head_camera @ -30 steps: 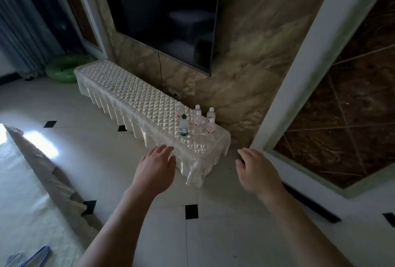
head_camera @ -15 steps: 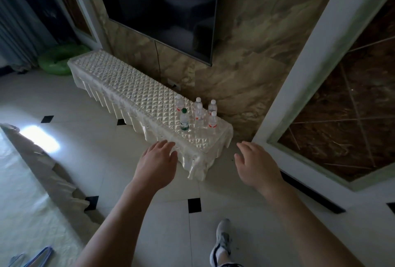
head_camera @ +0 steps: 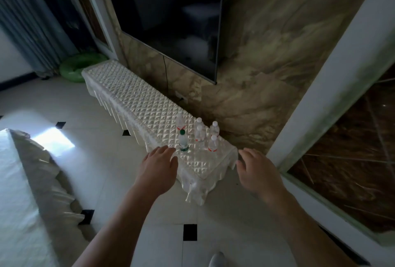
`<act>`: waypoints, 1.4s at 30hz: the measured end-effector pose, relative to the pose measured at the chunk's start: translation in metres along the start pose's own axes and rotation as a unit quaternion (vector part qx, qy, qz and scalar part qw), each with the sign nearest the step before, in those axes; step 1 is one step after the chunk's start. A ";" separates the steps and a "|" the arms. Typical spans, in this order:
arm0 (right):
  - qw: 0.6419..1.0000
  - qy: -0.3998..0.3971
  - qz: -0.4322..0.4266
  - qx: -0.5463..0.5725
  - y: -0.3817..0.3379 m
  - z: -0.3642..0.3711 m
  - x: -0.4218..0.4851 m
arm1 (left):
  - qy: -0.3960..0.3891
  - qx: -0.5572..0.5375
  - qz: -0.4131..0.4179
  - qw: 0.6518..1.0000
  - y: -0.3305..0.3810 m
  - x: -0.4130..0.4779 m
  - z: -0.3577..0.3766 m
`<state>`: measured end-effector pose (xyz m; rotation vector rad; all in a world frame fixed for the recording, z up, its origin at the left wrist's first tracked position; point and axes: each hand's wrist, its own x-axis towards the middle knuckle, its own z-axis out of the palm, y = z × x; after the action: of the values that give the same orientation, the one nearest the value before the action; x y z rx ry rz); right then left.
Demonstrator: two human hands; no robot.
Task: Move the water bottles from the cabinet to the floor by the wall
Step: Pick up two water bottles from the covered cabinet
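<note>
While your left hand (head_camera: 157, 170) and right hand (head_camera: 257, 172) hover spread and empty, five water bottles (head_camera: 197, 136) stand upright near the cabinet (head_camera: 132, 98)'s near end.

The view sits nearer the cabinet (head_camera: 136, 104) than a second ago, and the water bottles (head_camera: 197, 135) loom larger. The left hand (head_camera: 158, 170) now reaches up to the green-capped bottle (head_camera: 183, 142), fingertips just short of it. The right hand (head_camera: 258, 170), fingers spread, has drawn beside the cloth's end corner.

The shoe (head_camera: 216, 260) is cut off by the bottom edge; bottle labels (head_camera: 212, 149) are too small to read.
</note>
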<state>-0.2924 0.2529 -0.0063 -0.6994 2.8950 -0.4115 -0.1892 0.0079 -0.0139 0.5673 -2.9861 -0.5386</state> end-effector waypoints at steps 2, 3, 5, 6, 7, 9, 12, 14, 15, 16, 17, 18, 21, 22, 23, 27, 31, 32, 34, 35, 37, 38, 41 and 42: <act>1.000 -0.006 -0.007 -0.001 0.009 -0.003 0.015 | 0.008 0.001 -0.008 1.000 0.007 0.012 0.002; 1.000 -0.010 -0.010 -0.001 0.012 -0.005 0.021 | 0.010 0.001 -0.013 1.000 0.010 0.017 0.003; 1.000 -0.017 -0.016 -0.005 0.017 -0.008 0.034 | 0.016 -0.001 -0.022 1.000 0.012 0.026 0.004; 1.000 -0.019 -0.021 -0.007 0.018 -0.009 0.041 | 0.019 -0.003 -0.024 1.000 0.012 0.030 0.004; 0.999 -0.020 -0.024 -0.007 0.019 -0.010 0.048 | 0.021 -0.005 -0.027 0.999 0.012 0.035 0.005; 0.999 -0.018 -0.025 -0.009 0.018 -0.011 0.062 | 0.021 -0.006 -0.034 0.999 0.010 0.044 0.006; 0.999 -0.022 -0.029 -0.010 0.013 -0.009 0.082 | 0.024 -0.009 -0.038 0.999 0.003 0.060 0.005; 0.999 -0.034 -0.028 -0.008 0.009 -0.008 0.096 | 0.028 -0.013 -0.038 0.999 -0.003 0.073 0.005; 0.999 -0.038 -0.027 -0.007 0.008 -0.006 0.104 | 0.028 -0.015 -0.038 0.999 -0.006 0.081 0.005; 0.999 -0.040 -0.027 -0.007 0.006 -0.004 0.112 | 0.026 -0.015 -0.039 0.999 -0.010 0.088 0.005; 0.999 -0.040 -0.029 -0.008 0.005 -0.001 0.121 | 0.023 -0.016 -0.041 0.999 -0.014 0.096 0.005; 0.999 -0.039 -0.029 -0.007 0.003 0.002 0.129 | 0.020 -0.015 -0.041 0.999 -0.019 0.104 0.005; 0.999 -0.038 -0.017 -0.003 -0.006 0.009 0.153 | 0.008 -0.012 -0.039 0.999 -0.034 0.132 0.006; 0.999 -0.039 -0.011 -0.002 -0.009 0.013 0.161 | 0.003 -0.012 -0.037 0.999 -0.040 0.141 0.008; 0.999 -0.042 -0.006 -0.001 -0.012 0.016 0.169 | -0.003 -0.012 -0.034 0.999 -0.045 0.151 0.009; 0.998 -0.054 0.019 -0.003 -0.024 0.031 0.199 | -0.026 -0.012 -0.015 0.999 -0.066 0.185 0.016; 0.996 -0.069 0.049 0.014 -0.034 0.041 0.218 | -0.057 -0.016 0.000 0.998 -0.085 0.213 0.024; 0.996 -0.072 0.054 0.015 -0.035 0.043 0.222 | -0.064 -0.016 0.005 0.998 -0.088 0.219 0.026; 0.995 -0.078 0.065 0.019 -0.034 0.049 0.230 | -0.079 -0.014 0.009 0.997 -0.093 0.232 0.031; 0.994 -0.080 0.071 0.023 -0.033 0.052 0.234 | -0.087 -0.013 0.008 0.996 -0.095 0.238 0.034; 0.992 -0.086 0.082 0.031 -0.028 0.060 0.242 | -0.105 -0.012 0.004 0.994 -0.098 0.248 0.042; 0.992 -0.087 0.085 0.033 -0.025 0.064 0.247 | -0.113 -0.012 0.003 0.994 -0.099 0.253 0.047; 0.991 -0.095 0.081 0.041 -0.011 0.083 0.262 | -0.135 -0.014 -0.010 0.991 -0.101 0.265 0.068; 0.991 -0.100 0.082 0.045 -0.006 0.091 0.268 | -0.141 -0.015 -0.016 0.990 -0.101 0.270 0.075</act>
<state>-0.5088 0.1024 -0.1090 -0.4570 2.7004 -0.4227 -0.4148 -0.1536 -0.1225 0.5829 -3.2302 -0.7212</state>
